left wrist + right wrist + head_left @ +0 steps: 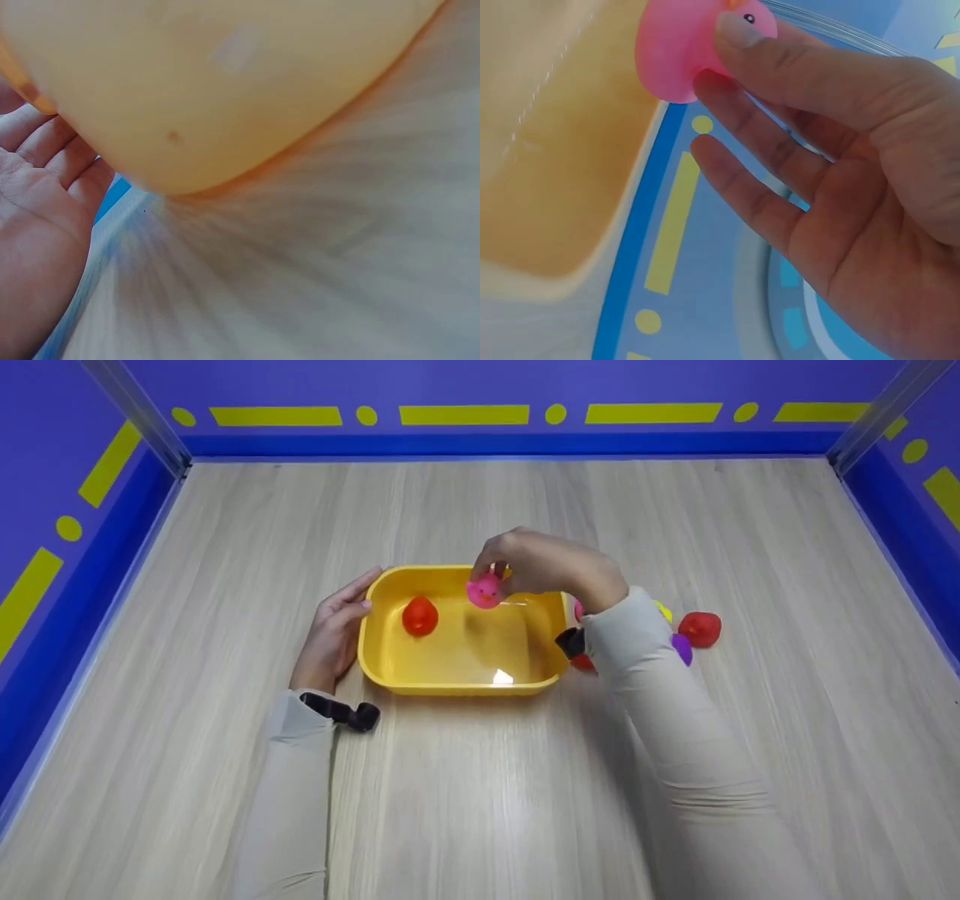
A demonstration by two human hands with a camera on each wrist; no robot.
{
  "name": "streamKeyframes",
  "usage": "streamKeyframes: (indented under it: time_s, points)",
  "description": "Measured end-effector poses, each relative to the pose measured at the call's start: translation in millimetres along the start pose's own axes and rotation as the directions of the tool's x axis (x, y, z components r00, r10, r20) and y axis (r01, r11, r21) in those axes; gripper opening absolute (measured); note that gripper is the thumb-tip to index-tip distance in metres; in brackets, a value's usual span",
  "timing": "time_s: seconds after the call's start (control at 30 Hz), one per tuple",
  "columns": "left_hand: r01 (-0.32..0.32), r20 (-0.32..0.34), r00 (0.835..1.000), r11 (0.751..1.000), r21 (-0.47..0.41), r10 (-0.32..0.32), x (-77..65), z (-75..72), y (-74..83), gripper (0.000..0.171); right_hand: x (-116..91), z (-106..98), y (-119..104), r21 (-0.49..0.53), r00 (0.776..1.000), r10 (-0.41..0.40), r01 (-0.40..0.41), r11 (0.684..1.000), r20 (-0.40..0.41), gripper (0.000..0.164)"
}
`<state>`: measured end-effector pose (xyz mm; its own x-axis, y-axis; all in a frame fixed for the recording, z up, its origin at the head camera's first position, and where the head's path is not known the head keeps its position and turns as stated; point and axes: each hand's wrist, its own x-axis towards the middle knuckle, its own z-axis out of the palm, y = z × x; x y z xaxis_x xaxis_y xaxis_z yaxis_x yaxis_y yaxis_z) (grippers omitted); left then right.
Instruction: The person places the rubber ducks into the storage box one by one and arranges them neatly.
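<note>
My right hand (pixel 532 561) pinches a pink rubber duck (pixel 485 591) between thumb and fingers, above the yellow tub (pixel 461 690). In the right wrist view the thumb (pixel 739 30) presses on the duck near its eye, while the lower fingers extend free of it. Inside the tub, toward the left, a red toy (pixel 421 616) sits on the bottom. My left hand (pixel 334 626) rests against the tub's left side, its fingers reaching along the outer wall to the far corner and the thumb at the rim. The left wrist view shows the palm (pixel 45 217) facing the tub.
Right of the tub, partly hidden by my right forearm, lie several small toys: a red one (pixel 700 629), a purple one (pixel 682 649), a yellow one (pixel 664 611) and another red one (pixel 583 663). Blue-purple walls (pixel 480 382) edge the wooden tabletop (pixel 450 795).
</note>
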<state>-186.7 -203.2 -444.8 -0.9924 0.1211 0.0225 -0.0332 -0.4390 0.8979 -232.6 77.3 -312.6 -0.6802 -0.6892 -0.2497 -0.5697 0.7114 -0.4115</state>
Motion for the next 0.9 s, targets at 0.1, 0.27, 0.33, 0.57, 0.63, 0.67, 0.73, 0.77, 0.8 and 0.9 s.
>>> streamKeyframes:
  time_s: [0.1,0.27,0.33,0.57,0.63,0.67,0.73,0.77,0.8,0.9]
  points:
    - [0.002,-0.005,1.000,1.000,0.007,-0.002,-0.3,0.3,-0.1,0.052,6,4,-1,0.027,1.000,-0.008,0.008,1.000,0.007,0.032]
    - [-0.002,0.001,1.000,1.000,0.012,0.002,-0.6,0.1,-0.2,0.052,15,9,-2,0.062,1.000,-0.023,0.022,0.998,0.019,0.030]
    - [-0.006,0.006,1.000,1.000,0.009,0.006,-0.9,0.3,0.2,0.051,19,12,-2,0.069,0.999,-0.037,0.035,0.997,0.022,0.029]
    - [-0.003,0.000,1.000,1.000,0.009,0.003,-0.9,-0.1,0.4,0.051,30,19,-5,0.069,0.998,-0.054,0.051,0.996,0.036,0.025]
    - [-0.002,0.005,1.000,1.000,0.007,0.002,-0.6,-0.2,0.4,0.051,32,22,-6,0.062,0.998,-0.053,0.051,0.997,0.038,0.026]
    - [-0.003,0.006,1.000,1.000,0.007,0.003,-0.4,-0.4,0.3,0.051,34,23,-7,0.058,0.998,-0.054,0.052,0.997,0.038,0.026]
    - [-0.003,0.007,1.000,1.000,0.005,0.003,0.2,-0.7,-0.2,0.051,36,25,-8,0.050,0.998,-0.050,0.048,0.998,0.044,0.026]
    - [-0.003,0.010,1.000,1.000,0.008,0.003,0.4,-1.0,-0.5,0.051,37,26,-8,0.049,0.998,-0.045,0.042,0.998,0.048,0.026]
    - [-0.003,0.011,1.000,1.000,0.007,0.003,0.5,-1.1,-0.7,0.051,37,27,-8,0.045,0.998,-0.040,0.038,0.998,0.053,0.026]
    - [-0.003,0.006,1.000,1.000,0.003,0.003,0.9,-1.1,-1.4,0.052,39,30,-8,0.035,0.998,-0.027,0.025,0.999,0.062,0.026]
